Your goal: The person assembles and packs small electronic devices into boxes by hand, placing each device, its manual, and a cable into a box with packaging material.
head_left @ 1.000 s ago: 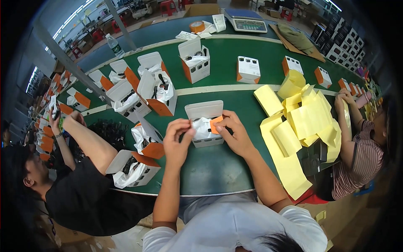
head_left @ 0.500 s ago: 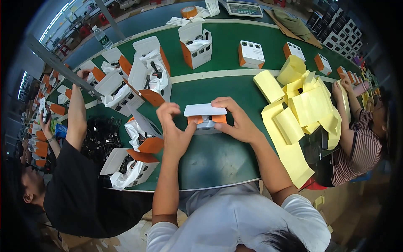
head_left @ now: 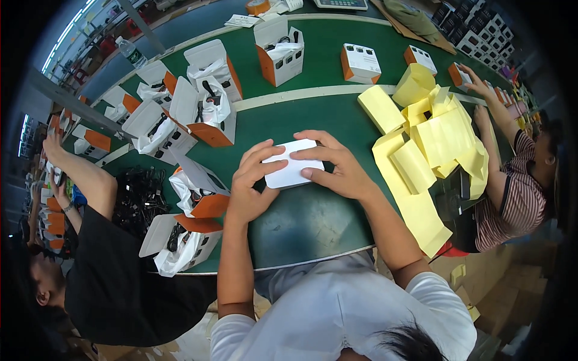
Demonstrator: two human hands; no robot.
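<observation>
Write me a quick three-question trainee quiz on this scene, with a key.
1. True or false: the left hand and the right hand both touch the white box lid.
2. What is heaped to the right of the right hand? A) orange tape; B) yellow sheets; C) water bottle.
3. Fill in: the tangled black cables lie on the person's ___ side.

Key: 1. True. 2. B. 3. Left.

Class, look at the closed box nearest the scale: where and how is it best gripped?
Probably from above, with the right hand gripping the closed box across its orange left side and the side opposite. It is shut and block-shaped, and gaps to the neighbouring boxes on either side should leave gripping room.
</observation>
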